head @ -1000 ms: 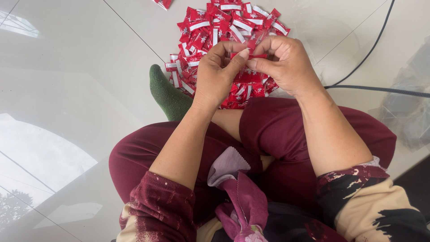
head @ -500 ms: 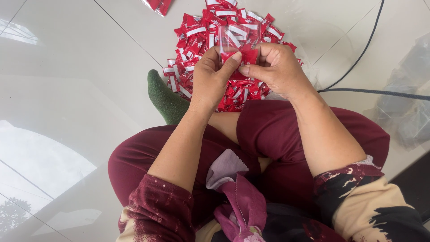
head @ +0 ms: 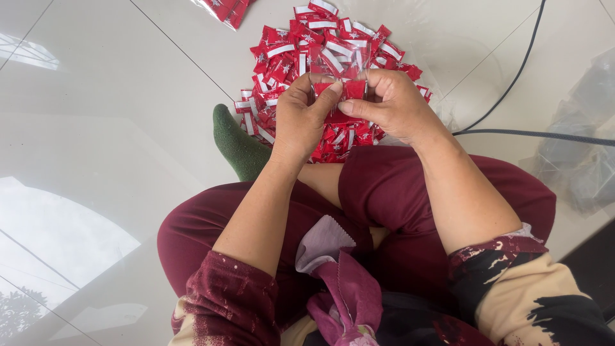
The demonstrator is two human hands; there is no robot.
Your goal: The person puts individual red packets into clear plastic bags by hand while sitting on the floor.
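Note:
I sit cross-legged on a pale tiled floor. My left hand (head: 306,115) and my right hand (head: 392,106) meet in front of me, both pinching a small clear plastic bag (head: 341,77) with red candy packets inside. The bag is held upright between my fingertips. Just beyond my hands lies a heap of red and white wrapped candies (head: 301,45) on the floor.
My foot in a green sock (head: 238,144) rests beside the heap. A filled clear bag of red candies (head: 225,9) lies at the top edge. A black cable (head: 512,77) curves across the right. Crumpled clear plastic bags (head: 580,160) lie far right.
My hands lifted slightly and moved together over the heap. The small clear bag now stands upright between my fingers with the red packets inside it.

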